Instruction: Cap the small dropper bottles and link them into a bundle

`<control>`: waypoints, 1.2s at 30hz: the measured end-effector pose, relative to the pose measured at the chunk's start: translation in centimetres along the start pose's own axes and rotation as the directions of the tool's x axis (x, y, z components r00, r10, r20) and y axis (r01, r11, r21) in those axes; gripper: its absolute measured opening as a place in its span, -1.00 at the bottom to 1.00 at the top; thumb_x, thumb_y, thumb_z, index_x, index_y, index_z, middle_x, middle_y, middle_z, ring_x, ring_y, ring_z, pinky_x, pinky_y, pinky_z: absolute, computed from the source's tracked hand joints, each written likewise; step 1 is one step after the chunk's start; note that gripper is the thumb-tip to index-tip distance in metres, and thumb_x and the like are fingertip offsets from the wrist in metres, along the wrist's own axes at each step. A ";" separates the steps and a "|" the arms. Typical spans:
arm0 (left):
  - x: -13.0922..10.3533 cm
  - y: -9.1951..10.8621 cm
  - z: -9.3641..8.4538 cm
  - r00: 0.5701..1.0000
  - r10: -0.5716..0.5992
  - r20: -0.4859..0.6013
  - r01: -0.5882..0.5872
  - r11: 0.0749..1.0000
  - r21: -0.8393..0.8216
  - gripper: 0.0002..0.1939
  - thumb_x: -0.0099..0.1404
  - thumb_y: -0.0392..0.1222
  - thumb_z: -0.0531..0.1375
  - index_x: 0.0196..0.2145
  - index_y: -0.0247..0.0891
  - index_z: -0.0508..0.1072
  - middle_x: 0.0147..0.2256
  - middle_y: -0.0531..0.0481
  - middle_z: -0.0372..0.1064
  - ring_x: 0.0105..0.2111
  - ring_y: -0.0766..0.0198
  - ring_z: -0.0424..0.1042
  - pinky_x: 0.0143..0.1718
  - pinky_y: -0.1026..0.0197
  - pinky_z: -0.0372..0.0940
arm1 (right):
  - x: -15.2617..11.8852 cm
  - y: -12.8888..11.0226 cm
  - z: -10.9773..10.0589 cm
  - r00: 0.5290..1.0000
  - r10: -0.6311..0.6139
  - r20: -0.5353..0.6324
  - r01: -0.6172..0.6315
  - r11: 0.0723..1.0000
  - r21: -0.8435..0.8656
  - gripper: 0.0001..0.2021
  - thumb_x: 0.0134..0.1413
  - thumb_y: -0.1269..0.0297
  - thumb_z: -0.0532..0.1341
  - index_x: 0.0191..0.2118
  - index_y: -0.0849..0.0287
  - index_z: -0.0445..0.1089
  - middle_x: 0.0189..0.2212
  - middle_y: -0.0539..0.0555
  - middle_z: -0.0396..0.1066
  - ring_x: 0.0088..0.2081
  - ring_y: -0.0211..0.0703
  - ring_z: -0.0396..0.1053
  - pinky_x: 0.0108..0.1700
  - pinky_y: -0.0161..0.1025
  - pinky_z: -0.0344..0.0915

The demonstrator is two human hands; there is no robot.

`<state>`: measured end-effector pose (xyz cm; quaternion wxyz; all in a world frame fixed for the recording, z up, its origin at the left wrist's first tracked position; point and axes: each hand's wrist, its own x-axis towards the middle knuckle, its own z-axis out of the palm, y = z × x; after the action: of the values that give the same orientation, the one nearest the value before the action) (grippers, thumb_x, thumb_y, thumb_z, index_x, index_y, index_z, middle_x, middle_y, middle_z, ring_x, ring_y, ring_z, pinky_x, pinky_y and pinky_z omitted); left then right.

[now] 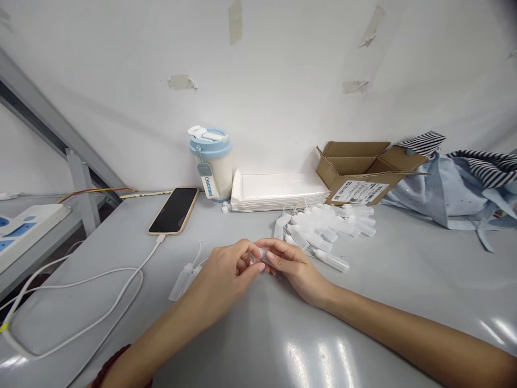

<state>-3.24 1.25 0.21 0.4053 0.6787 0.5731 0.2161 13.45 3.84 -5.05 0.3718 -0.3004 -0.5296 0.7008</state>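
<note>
Above the grey table, a small translucent plastic bottle (pixel 264 255) is held between my two hands and largely hidden by the fingers. My left hand (pixel 234 267) is closed in a pinch at its left end; whether a cap is there cannot be made out. My right hand (pixel 293 264) has thumb and fingers closed round the bottle's other end. Just behind the right hand lies a pile of similar bottles (pixel 319 223), with one bottle (pixel 331 261) nearest to the wrist. Beside my left forearm are a couple of translucent bottles (pixel 182 281) with thin tips, partly covered by the arm.
A phone (pixel 174 211) with a white charging cable (pixel 133 275) lies at left. Along the wall stand a blue-lidded cup (pixel 214 167), a stack of white packets (pixel 280 188), an open cardboard box (pixel 355 178) and a light-blue cloth bag (pixel 436 188). Small white caps (pixel 225 207) lie by the cup.
</note>
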 end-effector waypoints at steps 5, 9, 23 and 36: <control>-0.1 0.1 0.0 1.000 0.004 0.019 -0.004 1.000 -0.015 -0.92 0.20 -0.23 0.10 -0.30 -0.16 0.32 -0.49 0.12 0.45 -0.47 0.27 0.41 -0.44 0.27 0.22 | 0.0 -0.2 0.0 0.999 0.011 0.042 -0.012 1.000 0.011 -0.76 0.13 0.20 0.15 -0.12 0.13 0.42 -0.47 -0.02 0.24 -0.44 -0.29 0.12 -0.32 -0.26 0.05; -0.1 0.1 0.0 1.000 0.002 0.017 -0.002 1.000 -0.008 -0.88 0.19 -0.22 0.11 -0.27 -0.14 0.33 -0.48 0.13 0.43 -0.48 0.28 0.40 -0.45 0.28 0.22 | 0.0 -0.3 0.1 0.999 0.028 0.041 -0.028 1.000 0.009 -0.78 0.13 0.19 0.15 -0.18 0.18 0.42 -0.45 0.00 0.26 -0.44 -0.30 0.09 -0.32 -0.26 0.03; -0.1 -0.3 -0.4 0.999 -0.001 -0.042 0.002 0.999 0.038 -0.84 0.20 -0.13 0.12 -0.25 -0.15 0.37 -0.47 0.11 0.40 -0.49 0.27 0.38 -0.48 0.27 0.24 | -0.3 -0.1 0.5 0.999 0.034 0.010 -0.035 0.991 0.126 -0.73 0.06 0.13 0.25 -0.17 0.18 0.33 -0.50 -0.06 0.23 -0.43 -0.30 0.15 -0.33 -0.29 0.06; -0.3 -0.1 -0.6 0.993 0.094 -0.076 -0.073 0.965 0.250 -0.83 0.22 -0.12 0.11 -0.33 -0.18 0.48 -0.54 0.09 0.33 -0.53 0.29 0.29 -0.50 0.28 0.17 | -0.3 -0.4 0.6 1.000 -0.022 0.005 0.022 1.000 -0.004 -0.74 0.09 0.11 0.22 -0.20 0.18 0.31 -0.43 -0.03 0.28 -0.42 -0.31 0.16 -0.34 -0.31 0.09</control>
<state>-3.81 1.18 0.50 0.2828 0.7373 0.5836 0.1895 13.18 3.37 -4.54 0.3778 -0.2935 -0.5350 0.6963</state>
